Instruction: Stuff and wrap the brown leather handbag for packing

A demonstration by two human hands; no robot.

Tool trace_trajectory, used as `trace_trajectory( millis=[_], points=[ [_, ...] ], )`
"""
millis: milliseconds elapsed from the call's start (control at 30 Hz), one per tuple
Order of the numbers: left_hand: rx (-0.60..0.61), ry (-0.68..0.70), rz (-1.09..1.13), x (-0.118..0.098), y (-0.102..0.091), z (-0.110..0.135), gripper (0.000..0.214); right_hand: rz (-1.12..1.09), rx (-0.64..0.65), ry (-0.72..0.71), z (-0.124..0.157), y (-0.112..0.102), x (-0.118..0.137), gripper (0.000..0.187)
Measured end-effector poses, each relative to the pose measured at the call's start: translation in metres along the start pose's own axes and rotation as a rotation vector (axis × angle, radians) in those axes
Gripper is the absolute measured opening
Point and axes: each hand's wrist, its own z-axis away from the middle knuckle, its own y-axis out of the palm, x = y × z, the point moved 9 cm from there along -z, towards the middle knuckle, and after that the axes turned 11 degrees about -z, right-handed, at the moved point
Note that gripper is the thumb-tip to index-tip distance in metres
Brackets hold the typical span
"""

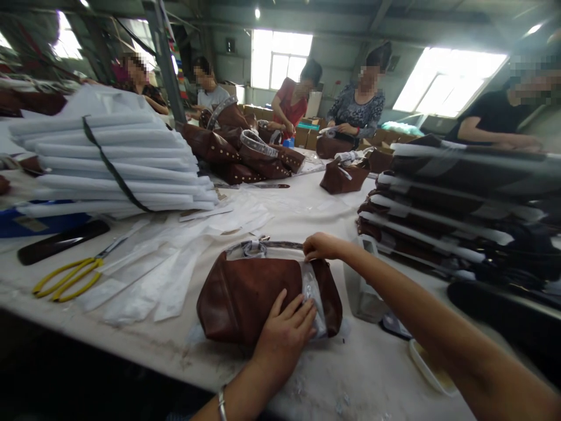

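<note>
A brown leather handbag lies on the pale-covered table in front of me. Its handle runs along the top edge, with a clear-wrapped piece near a metal clasp. Down the bag's right part goes a whitish, plastic-covered strip. My left hand rests flat on the bag's front, fingers spread, the fingertips reaching onto that strip. At the upper right edge of the bag, my right hand is closed with curled fingers, gripping the bag's top by the strip's upper end. What lies under those fingertips is hidden.
Yellow-handled scissors and flat white strips lie to the left, below a strapped white stack. Dark stacked bags and a grey plastic bin stand right. More brown bags and several people are across the table.
</note>
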Motion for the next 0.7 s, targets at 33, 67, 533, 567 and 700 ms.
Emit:
trace_trajectory(
  millis=[33, 67, 533, 567, 700],
  points=[
    [-0.001, 0.003, 0.0, 0.0, 0.0, 0.001, 0.031, 0.011, -0.085, 0.014, 0.006, -0.008, 0.001, 0.02],
    [-0.001, 0.006, -0.003, 0.0, 0.001, 0.001, 0.032, 0.018, -0.167, 0.022, 0.014, -0.013, 0.004, 0.024],
    [-0.389, 0.133, -0.407, -0.02, 0.004, 0.026, 0.039, -0.053, -0.535, -0.25, 0.032, 0.076, 0.014, 0.047],
    [-0.459, 0.136, -0.419, -0.022, 0.004, 0.03, 0.043, -0.052, -0.506, -0.219, 0.031, 0.074, 0.015, 0.047],
    [-0.613, 0.154, -0.438, -0.025, -0.001, 0.036, 0.052, -0.028, -0.45, -0.009, 0.027, 0.062, 0.018, 0.044]
  ],
)
